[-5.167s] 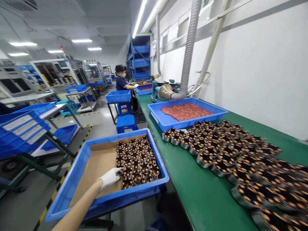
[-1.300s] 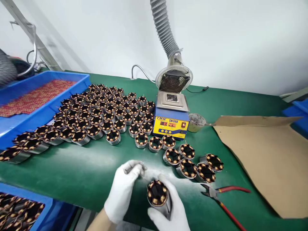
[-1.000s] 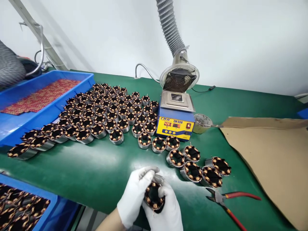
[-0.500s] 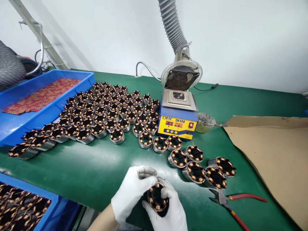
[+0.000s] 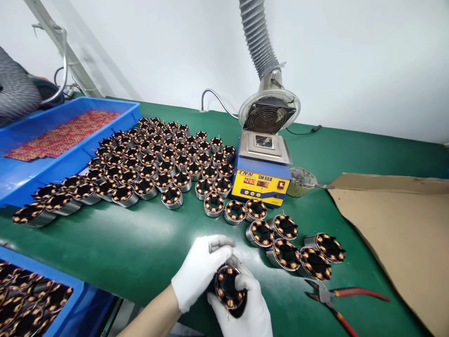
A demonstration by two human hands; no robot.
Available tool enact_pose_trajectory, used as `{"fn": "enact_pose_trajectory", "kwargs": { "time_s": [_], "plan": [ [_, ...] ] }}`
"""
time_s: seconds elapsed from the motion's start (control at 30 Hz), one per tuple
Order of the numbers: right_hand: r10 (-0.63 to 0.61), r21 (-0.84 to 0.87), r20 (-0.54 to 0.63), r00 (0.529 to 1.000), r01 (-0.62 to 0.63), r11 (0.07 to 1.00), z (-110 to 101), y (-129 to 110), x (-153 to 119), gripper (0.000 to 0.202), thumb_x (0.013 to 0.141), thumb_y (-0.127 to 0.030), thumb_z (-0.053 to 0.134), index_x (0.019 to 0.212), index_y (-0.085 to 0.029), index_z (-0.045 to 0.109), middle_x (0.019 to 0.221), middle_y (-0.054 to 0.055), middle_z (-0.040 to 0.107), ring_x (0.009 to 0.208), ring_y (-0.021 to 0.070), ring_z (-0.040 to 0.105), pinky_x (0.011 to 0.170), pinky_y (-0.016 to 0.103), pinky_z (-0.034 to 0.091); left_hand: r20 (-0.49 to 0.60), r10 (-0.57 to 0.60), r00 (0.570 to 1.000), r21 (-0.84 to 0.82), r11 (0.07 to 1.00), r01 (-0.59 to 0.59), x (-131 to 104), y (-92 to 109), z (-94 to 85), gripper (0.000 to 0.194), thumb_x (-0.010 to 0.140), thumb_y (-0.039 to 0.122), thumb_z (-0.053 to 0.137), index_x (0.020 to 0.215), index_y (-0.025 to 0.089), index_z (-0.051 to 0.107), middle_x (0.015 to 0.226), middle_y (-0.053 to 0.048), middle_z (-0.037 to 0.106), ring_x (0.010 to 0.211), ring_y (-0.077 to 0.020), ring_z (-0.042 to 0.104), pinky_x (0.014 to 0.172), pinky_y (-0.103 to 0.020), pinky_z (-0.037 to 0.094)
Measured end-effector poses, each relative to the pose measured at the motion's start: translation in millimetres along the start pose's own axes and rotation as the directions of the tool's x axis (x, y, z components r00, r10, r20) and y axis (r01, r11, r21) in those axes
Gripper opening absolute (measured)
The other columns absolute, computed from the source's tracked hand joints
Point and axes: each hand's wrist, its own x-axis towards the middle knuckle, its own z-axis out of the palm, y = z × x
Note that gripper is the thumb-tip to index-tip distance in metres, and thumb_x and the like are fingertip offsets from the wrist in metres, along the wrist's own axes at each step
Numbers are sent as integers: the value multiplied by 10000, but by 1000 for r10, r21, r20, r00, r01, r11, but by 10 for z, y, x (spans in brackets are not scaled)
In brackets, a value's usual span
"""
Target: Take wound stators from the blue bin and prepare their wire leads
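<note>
My right hand [image 5: 250, 299], in a white glove, is closed around a motor stator [image 5: 220, 285], a metal ring with copper windings and a black lining, tilted toward me. A short wire end sticks out from its lower edge. Above the stator's upper rim, my white-gloved left hand [image 5: 205, 267] has thumb and fingers pinched together on a thin wire end; its tip is mostly hidden by the fingers. Just beyond my hands stand several wound stators [image 5: 285, 253] on the green bench. Red-handled cutting pliers [image 5: 326, 296] lie spread to the right.
A blue-and-yellow solder pot [image 5: 259, 185] stands mid-bench below a fume extraction hose [image 5: 259, 42], with a round tub [image 5: 302, 180] beside it. Rows of stators [image 5: 147, 159], a blue tray [image 5: 131, 114] of red pieces and another blue bin [image 5: 79, 299] are left; cardboard [image 5: 396, 224] lies right.
My left hand has shifted slightly up and right along the stator's upper rim, its fingers lifting a little from it. My right hand holds the stator in nearly the same place.
</note>
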Motion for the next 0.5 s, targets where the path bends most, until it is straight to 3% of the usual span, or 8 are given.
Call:
{"fn": "enact_pose_trajectory", "kwargs": {
  "time_s": [0.07,0.17,0.27,0.37,0.5],
  "plan": [
    [11,-11,3,1000,-11,1000,0,9,-20,341,616,-207,683,822,-264,418,1096,64,658,1003,272,624,798,389,531,-40,19,999,-59,998,-21,5,14,-62,315,710,363,586,930,145,640,718,-36,719,740,-217,669,706,-313,511],
    [28,-17,-24,999,-29,999,9,26,-57,415,628,-236,697,978,-252,474,1106,76,657,1022,278,619,819,401,534,-99,114,989,24,993,-112,-69,50,-186,365,818,422,501,1043,159,616,946,-76,730,984,-224,636,891,-329,466],
    [29,-42,-30,999,-30,999,22,46,-80,565,659,-303,698,1165,-233,457,1096,81,660,1002,291,628,827,428,537,92,168,981,223,957,-185,-162,57,-273,329,848,366,465,1067,197,643,1125,-59,678,1113,-223,571,968,-327,420],
    [16,-59,-36,999,-18,998,29,63,-81,541,681,-354,685,1163,-232,472,1088,81,661,991,299,630,825,442,538,249,219,943,411,858,-308,-174,18,-277,292,849,295,463,1038,231,677,1110,-41,683,1115,-229,563,1011,-351,374],
    [39,-37,-28,999,-40,998,41,70,-68,570,651,-309,699,1170,-224,480,1098,82,653,1000,302,624,842,445,533,187,240,953,443,845,-300,-120,-44,-243,315,856,326,440,1030,227,682,1106,-48,687,1121,-246,562,1033,-384,360]
  ]
}}
